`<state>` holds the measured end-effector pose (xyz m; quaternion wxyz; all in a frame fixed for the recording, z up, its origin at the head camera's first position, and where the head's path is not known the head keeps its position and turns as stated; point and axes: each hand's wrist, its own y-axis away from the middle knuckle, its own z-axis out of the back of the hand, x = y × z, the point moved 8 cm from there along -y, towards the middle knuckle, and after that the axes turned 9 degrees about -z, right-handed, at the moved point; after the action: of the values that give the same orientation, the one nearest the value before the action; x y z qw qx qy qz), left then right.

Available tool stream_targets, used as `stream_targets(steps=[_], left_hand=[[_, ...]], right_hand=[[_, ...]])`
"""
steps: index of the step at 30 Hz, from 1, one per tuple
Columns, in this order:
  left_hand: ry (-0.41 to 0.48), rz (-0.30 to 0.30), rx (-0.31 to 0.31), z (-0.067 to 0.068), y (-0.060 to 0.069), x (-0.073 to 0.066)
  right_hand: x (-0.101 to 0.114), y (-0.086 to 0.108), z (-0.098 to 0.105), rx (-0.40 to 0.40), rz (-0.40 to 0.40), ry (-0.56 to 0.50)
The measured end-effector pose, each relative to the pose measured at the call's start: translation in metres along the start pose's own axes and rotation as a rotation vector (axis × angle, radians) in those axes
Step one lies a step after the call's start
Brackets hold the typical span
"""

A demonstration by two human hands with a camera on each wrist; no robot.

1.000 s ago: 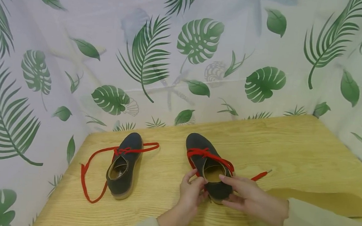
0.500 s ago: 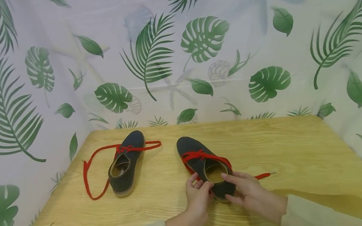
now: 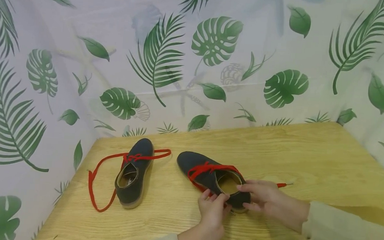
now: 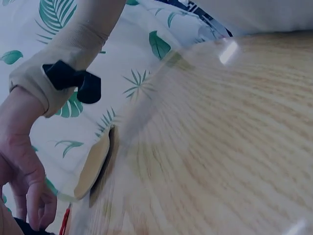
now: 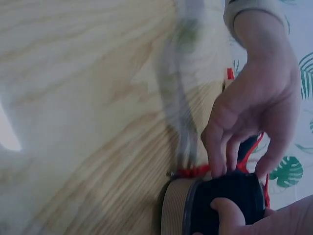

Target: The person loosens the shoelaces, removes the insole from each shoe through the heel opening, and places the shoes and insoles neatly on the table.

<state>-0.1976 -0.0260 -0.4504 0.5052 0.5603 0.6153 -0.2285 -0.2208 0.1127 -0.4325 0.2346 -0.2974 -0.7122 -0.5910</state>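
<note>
1. Head view: from here I see the left hand [image 3: 213, 214] pinching the back rim of the dark shoe [image 3: 209, 179], and the right hand [image 3: 269, 198] holding its heel; it's on the table [image 3: 292, 152], right of the other shoe [image 3: 131, 195] with its loopy red lace [image 3: 90, 187]
2. Left wrist view: the right hand's fingers bend down, near a flat tan piece [image 4: 93, 169]
3. Right wrist view: the left hand's fingers pinch the rim, and the right thumb [image 5: 228, 213] presses the heel

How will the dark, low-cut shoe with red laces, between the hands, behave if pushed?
The shoe probably won't roll: it's upright, ribbed pale sole down. A red lace end lies on the wood-grain table, so it may drag.
</note>
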Motion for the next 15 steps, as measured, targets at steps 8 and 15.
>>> stream_targets(steps=[8, 15], left_hand=[[-0.08, -0.036, 0.032, 0.003, 0.008, 0.006], [-0.357, 0.221, 0.471, 0.002, 0.015, 0.02]], right_hand=[[0.011, -0.002, 0.007, -0.005, 0.061, 0.107], [0.012, -0.001, 0.011, -0.016, 0.07, 0.169]])
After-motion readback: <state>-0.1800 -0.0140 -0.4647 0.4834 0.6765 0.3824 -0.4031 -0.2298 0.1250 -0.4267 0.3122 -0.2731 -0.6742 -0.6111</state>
